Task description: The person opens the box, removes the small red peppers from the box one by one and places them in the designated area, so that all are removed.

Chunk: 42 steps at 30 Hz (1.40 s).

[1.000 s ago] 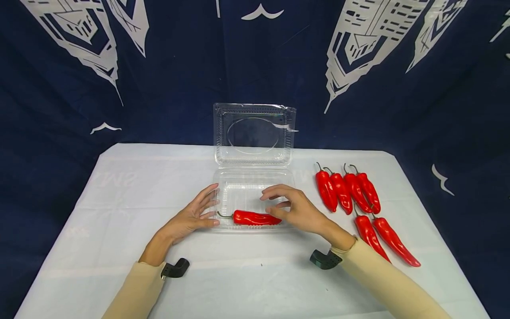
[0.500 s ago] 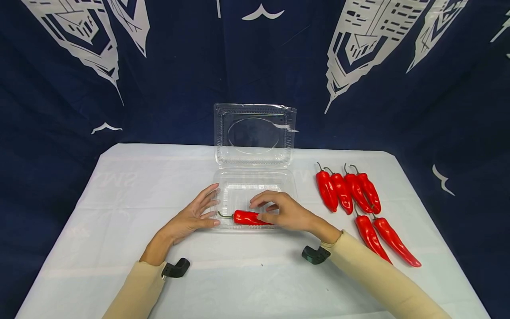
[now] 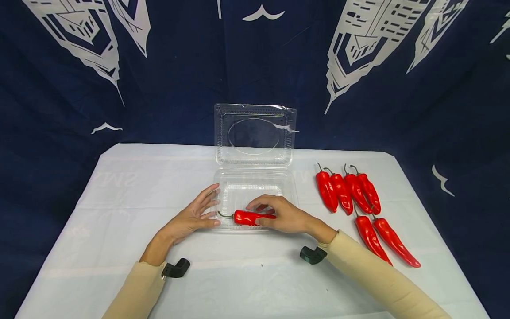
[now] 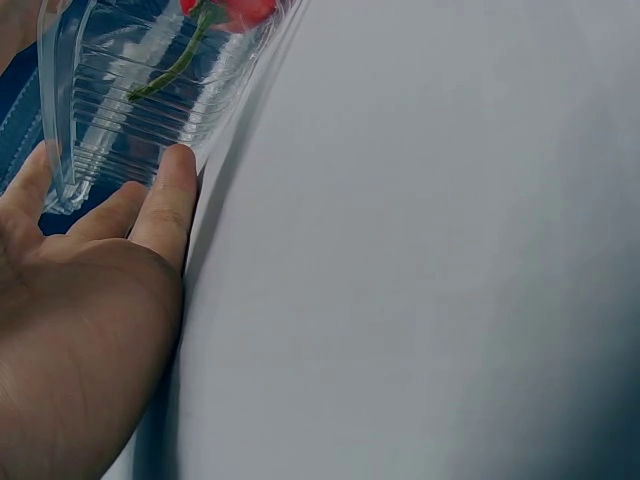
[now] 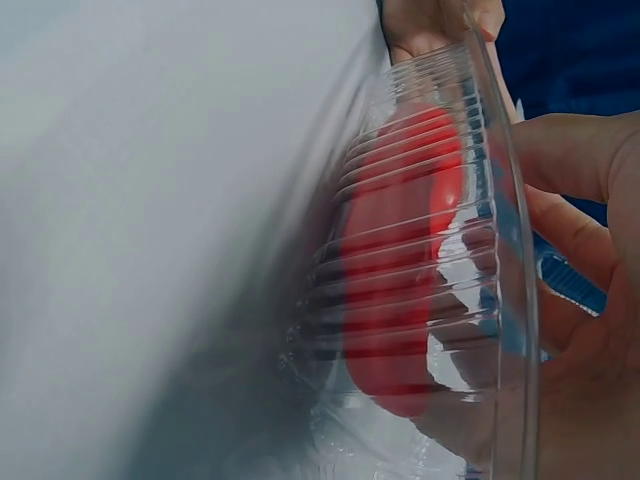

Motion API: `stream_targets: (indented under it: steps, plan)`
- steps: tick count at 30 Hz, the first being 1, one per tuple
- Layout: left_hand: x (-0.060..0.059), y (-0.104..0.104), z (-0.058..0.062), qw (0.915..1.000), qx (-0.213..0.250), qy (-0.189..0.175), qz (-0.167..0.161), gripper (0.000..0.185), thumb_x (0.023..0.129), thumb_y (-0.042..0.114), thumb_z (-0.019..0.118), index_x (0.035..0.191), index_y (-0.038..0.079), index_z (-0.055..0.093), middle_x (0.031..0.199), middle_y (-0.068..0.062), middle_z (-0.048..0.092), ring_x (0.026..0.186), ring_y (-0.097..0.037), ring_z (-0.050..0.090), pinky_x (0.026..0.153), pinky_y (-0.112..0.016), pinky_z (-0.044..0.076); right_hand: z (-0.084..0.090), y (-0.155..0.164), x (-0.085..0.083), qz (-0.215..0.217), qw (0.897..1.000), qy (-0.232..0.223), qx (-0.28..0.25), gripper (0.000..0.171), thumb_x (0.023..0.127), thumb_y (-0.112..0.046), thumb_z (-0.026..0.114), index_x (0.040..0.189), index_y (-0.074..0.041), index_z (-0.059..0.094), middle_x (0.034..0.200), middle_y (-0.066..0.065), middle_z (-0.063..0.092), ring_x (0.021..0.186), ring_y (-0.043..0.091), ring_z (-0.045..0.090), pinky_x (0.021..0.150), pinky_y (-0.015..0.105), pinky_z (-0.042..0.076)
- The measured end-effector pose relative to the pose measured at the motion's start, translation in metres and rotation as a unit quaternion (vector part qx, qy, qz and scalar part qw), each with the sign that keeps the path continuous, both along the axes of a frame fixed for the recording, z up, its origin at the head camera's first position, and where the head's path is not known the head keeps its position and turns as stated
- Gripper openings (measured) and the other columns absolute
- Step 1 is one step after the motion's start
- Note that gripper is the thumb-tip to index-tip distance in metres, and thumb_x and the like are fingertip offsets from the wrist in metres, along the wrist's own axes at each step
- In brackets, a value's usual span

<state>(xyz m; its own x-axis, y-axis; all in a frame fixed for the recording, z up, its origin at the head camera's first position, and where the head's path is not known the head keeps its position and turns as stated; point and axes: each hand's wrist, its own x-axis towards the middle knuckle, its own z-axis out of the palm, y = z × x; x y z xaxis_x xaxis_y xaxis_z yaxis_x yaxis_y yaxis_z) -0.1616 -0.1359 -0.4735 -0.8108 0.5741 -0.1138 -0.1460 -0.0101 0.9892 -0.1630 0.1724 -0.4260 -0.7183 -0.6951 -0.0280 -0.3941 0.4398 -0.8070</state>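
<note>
A red chili pepper (image 3: 244,217) with a thin green stem lies along the near side of a clear plastic clamshell box (image 3: 256,185), whose lid (image 3: 255,135) stands up at the back. My right hand (image 3: 284,215) grips the pepper's tip half, thumb on the near side and curled fingers beyond it. The tip is hidden under the hand. My left hand (image 3: 191,219) rests at the box's left wall with fingers spread and fairly straight. In the left wrist view, the left fingertips touch the ribbed wall below the stem (image 4: 170,70). Through the wall, the right wrist view shows the pepper (image 5: 400,260).
Several more red chili peppers (image 3: 326,190) lie at the right, most in a row, with two closer to me beside the right sleeve (image 3: 370,261). A white cloth covers the table (image 3: 131,195). Behind it hangs a dark blue printed curtain (image 3: 175,88).
My right hand has moved left and lowered onto the pepper, its fingers closing around it. The pepper and box stay in place, and my left hand has not moved.
</note>
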Motion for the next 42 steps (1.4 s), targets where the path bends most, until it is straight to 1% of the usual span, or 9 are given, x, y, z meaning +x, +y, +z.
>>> stream_targets:
  steps: [9,18,23,26,31,35,42]
  plan:
    - [-0.0011,-0.0009,-0.0003,1.0000,0.000,-0.004,0.002,0.102,0.084,0.006,0.080,0.159,0.036,0.018,0.169,-0.003,0.004,0.155,-0.032,0.012,0.125,-0.052,0.019,-0.0031,-0.0012,-0.0006,-0.005,1.000,-0.004,0.022,0.039,0.091,-0.010,0.072,0.129,-0.013,0.063,0.127,0.002,0.064,0.112,0.024,0.062,0.100,0.043,0.054]
    - [0.0002,-0.0014,-0.0015,1.0000,0.000,0.001,-0.003,0.102,0.084,0.007,0.079,0.160,0.035,0.017,0.169,-0.004,0.003,0.155,-0.033,0.011,0.125,-0.054,0.017,-0.0042,-0.0006,-0.0014,-0.002,1.000,-0.019,0.022,0.040,0.092,-0.012,0.071,0.131,-0.012,0.062,0.130,0.003,0.064,0.112,0.022,0.063,0.100,0.044,0.054]
    - [0.0003,-0.0010,-0.0010,1.0000,0.000,0.002,-0.003,0.102,0.084,0.007,0.080,0.160,0.034,0.016,0.169,-0.005,0.003,0.155,-0.033,0.011,0.125,-0.054,0.017,-0.0042,-0.0007,-0.0023,0.003,0.999,-0.014,0.033,0.039,0.093,-0.015,0.071,0.131,-0.016,0.063,0.129,0.000,0.064,0.110,0.018,0.062,0.099,0.040,0.055]
    - [0.0001,-0.0012,-0.0010,1.0000,0.000,0.001,-0.003,0.102,0.084,0.008,0.080,0.160,0.035,0.017,0.169,-0.004,0.003,0.155,-0.033,0.011,0.125,-0.053,0.018,-0.0040,-0.0004,-0.0028,0.007,0.999,-0.005,0.037,0.040,0.092,-0.016,0.072,0.131,-0.016,0.063,0.127,0.000,0.065,0.109,0.016,0.062,0.099,0.039,0.054]
    - [0.0001,-0.0014,-0.0012,1.0000,0.003,0.000,-0.005,0.102,0.084,0.007,0.080,0.159,0.036,0.018,0.169,-0.003,0.003,0.155,-0.033,0.011,0.125,-0.053,0.018,-0.0040,0.0001,-0.0035,0.016,0.999,0.004,0.029,0.040,0.091,-0.017,0.074,0.130,-0.016,0.064,0.126,0.000,0.067,0.107,0.014,0.062,0.100,0.039,0.054]
    - [0.0002,-0.0012,-0.0005,1.0000,0.004,0.000,-0.005,0.102,0.084,0.006,0.080,0.160,0.035,0.017,0.169,-0.004,0.003,0.155,-0.033,0.011,0.125,-0.053,0.017,-0.0044,0.0006,-0.0042,0.021,1.000,-0.003,0.018,0.038,0.091,-0.017,0.074,0.128,-0.017,0.066,0.125,-0.002,0.067,0.108,0.014,0.062,0.099,0.038,0.055]
    - [0.0003,-0.0016,0.0007,1.0000,0.001,0.002,-0.005,0.103,0.084,0.007,0.080,0.160,0.034,0.016,0.169,-0.004,0.003,0.155,-0.033,0.011,0.125,-0.053,0.018,-0.0053,0.0020,-0.0051,0.022,1.000,-0.006,0.011,0.032,0.091,-0.017,0.074,0.123,-0.018,0.069,0.121,-0.004,0.069,0.113,0.015,0.061,0.102,0.041,0.053]
